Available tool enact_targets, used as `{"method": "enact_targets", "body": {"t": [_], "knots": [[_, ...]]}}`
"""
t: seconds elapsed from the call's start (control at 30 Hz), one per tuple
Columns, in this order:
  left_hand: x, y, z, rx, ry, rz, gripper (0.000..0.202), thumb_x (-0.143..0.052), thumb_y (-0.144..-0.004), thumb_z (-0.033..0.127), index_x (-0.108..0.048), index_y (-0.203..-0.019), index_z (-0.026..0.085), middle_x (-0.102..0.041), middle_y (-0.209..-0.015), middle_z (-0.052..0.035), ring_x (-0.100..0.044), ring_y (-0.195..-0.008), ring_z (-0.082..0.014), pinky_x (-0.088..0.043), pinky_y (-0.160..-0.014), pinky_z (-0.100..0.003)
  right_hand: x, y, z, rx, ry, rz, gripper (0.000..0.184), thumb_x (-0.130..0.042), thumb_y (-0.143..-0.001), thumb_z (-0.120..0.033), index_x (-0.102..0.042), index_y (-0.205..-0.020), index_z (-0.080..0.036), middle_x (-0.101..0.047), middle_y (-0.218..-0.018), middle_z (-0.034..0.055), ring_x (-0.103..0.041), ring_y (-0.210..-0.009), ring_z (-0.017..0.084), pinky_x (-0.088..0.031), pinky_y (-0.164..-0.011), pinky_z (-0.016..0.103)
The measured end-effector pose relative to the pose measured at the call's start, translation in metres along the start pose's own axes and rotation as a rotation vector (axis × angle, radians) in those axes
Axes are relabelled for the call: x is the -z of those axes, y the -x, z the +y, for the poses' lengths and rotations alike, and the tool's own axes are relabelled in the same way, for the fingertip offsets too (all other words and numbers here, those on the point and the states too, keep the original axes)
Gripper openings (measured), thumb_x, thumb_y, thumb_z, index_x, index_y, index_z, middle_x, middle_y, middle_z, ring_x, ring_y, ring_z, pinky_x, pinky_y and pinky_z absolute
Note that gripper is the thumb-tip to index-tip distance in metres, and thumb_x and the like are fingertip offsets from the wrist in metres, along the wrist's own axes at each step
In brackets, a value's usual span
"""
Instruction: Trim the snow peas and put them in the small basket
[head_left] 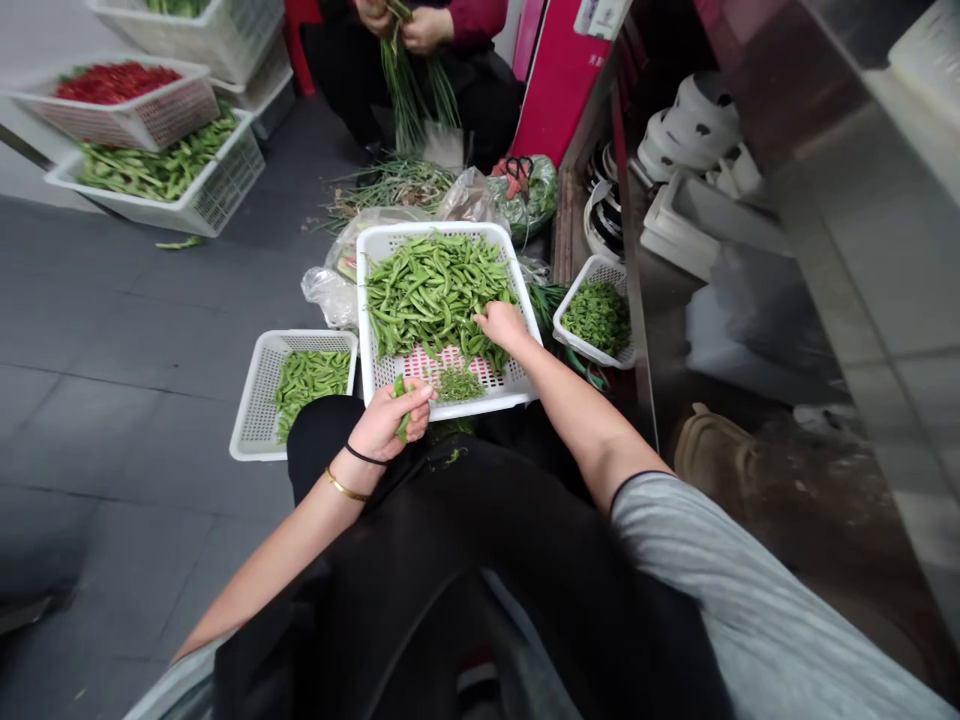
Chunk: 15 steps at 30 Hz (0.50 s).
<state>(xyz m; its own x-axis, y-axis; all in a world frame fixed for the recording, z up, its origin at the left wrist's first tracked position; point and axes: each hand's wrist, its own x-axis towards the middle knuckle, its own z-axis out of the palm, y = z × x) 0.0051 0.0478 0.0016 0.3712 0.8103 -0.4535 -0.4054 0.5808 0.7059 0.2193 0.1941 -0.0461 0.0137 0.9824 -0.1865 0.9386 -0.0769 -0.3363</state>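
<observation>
A white plastic basket (361,330) rests in front of me, heaped with green pea pods (431,285). Near its front edge lies a small pile of trimmed ends (459,383). My left hand (391,418) is closed around a few pea pods at the basket's front left corner. My right hand (504,326) reaches into the right side of the heap with fingers pinched together; whether a pod is between the fingertips is hidden. To the left on the floor stands a smaller white basket (251,400) with more pods in it.
At the far left, stacked baskets hold red chillies (116,82) and green pods (161,165). Opposite me a person (427,30) handles long green stalks. A small basket of leafy greens (598,315) sits right, beside a metal shelf with white containers (694,215). Scissors (517,172) lie on a bag.
</observation>
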Motion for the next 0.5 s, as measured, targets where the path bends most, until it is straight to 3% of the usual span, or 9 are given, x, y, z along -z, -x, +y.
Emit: {"method": "enact_targets", "body": {"t": [0.13,0.3,0.37,0.5], "knots": [[0.006,0.004,0.0,0.007,-0.027,0.037,0.026,-0.078,-0.065,0.03,-0.061,-0.074,0.012,-0.043,-0.043,0.0067,-0.036,-0.033,-0.0041,-0.024,-0.032,-0.015,-0.005,-0.002,0.001,-0.014,-0.124,-0.091,0.023,-0.052,-0.087,-0.025,-0.068,-0.081,-0.01,-0.071,-0.083,0.014,-0.067,-0.079,0.019,-0.047,-0.071,0.025],[0.013,-0.01,-0.009,-0.022,-0.117,0.171,0.039,-0.08,-0.061,0.035,-0.065,-0.086,0.008,-0.06,-0.056,0.0,-0.04,-0.033,-0.0043,-0.029,-0.031,-0.017,-0.011,0.066,0.006,0.082,-0.311,-0.215,0.026,-0.048,-0.089,-0.032,-0.064,-0.08,-0.014,-0.066,-0.065,0.0002,-0.058,-0.051,0.007,-0.042,-0.054,0.017],[0.011,-0.018,-0.014,-0.051,-0.164,0.213,0.042,-0.08,-0.061,0.038,-0.065,-0.086,0.008,-0.065,-0.062,-0.0036,-0.043,-0.033,-0.0054,-0.031,-0.03,-0.019,-0.011,0.098,0.0,0.264,-0.428,-0.248,0.023,-0.052,-0.086,-0.031,-0.063,-0.074,-0.014,-0.062,-0.06,-0.0017,-0.054,-0.051,0.007,-0.039,-0.054,0.017],[0.007,-0.022,-0.017,-0.117,-0.221,0.157,0.033,-0.079,-0.064,0.037,-0.062,-0.073,0.01,-0.055,-0.044,0.0018,-0.042,-0.031,-0.0063,-0.031,-0.031,-0.018,-0.004,0.136,-0.019,0.66,-0.42,-0.244,0.018,-0.058,-0.082,-0.024,-0.062,-0.067,-0.014,-0.059,-0.063,-0.002,-0.051,-0.059,0.007,-0.036,-0.059,0.019]]}}
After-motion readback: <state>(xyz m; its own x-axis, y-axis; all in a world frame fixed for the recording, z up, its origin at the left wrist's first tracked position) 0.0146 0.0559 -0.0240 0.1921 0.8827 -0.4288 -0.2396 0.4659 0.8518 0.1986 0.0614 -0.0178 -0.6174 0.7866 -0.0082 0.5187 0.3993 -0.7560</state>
